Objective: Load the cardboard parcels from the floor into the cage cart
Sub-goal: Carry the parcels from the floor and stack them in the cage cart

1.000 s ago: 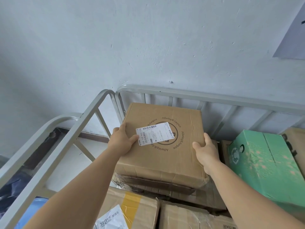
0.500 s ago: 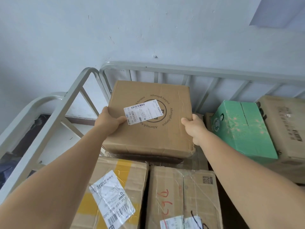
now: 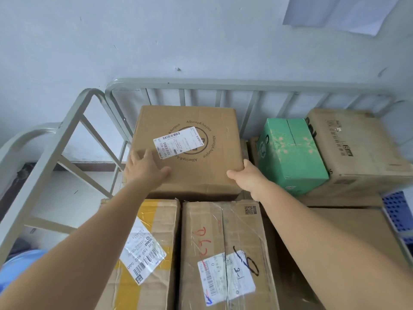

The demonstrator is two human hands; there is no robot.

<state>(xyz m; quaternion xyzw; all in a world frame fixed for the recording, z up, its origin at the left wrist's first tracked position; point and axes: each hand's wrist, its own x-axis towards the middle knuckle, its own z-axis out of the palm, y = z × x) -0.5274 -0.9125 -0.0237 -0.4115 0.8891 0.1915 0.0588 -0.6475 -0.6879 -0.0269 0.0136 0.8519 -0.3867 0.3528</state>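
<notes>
Hands on one printed parcel (image 3: 196,151) among six: left hand (image 3: 145,167) flat, right hand (image 3: 248,177) gripping its corner.

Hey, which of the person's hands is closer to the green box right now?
Right. The right hand grips the near right corner of the printed cardboard parcel, just beside the green box. The left hand lies flat on the parcel's left side, farther away.

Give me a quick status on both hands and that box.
Left hand flat on the round-logo box. Right hand grips its right front corner. Box sits in the cage cart, on other parcels, beside the green box.
</notes>
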